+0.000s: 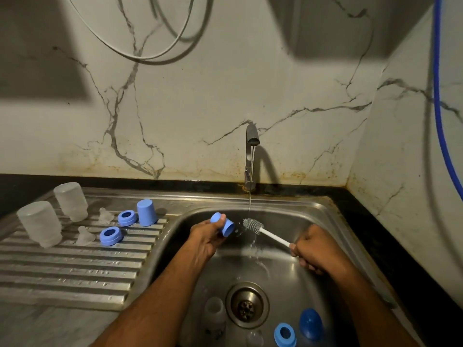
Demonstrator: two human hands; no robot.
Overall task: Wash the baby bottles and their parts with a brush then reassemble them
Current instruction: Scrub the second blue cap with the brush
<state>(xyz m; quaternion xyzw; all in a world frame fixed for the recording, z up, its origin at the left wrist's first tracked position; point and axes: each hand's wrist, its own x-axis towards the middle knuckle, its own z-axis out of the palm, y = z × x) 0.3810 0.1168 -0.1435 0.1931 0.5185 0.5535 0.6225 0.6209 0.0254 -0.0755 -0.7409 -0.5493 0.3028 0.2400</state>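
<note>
- A marble-veined wall (200, 96) backs a steel sink (323, 214) set in a dark bench (375, 221), with a ribbed drainboard (75, 266) on the left.
- The tap (251, 156) at the far edge runs a thin stream into the basin.
- The left hand (208, 236) curls around a blue cap (223, 224), held tilted over the basin with its open end toward the right.
- The right hand (313, 249) grips the white handle of the bottle brush (253, 225); its bristle head lies under the stream, just beside the cap.
- On the drainboard stand two frosted bottles (40, 222), mouths down, two clear teats (85, 236), two blue rings (110, 236) and another blue cap (146, 212).
- Near the drain (246, 305) lie a clear bottle (215, 314), a blue ring (285, 334) and a darker blue cap (310, 323).
</note>
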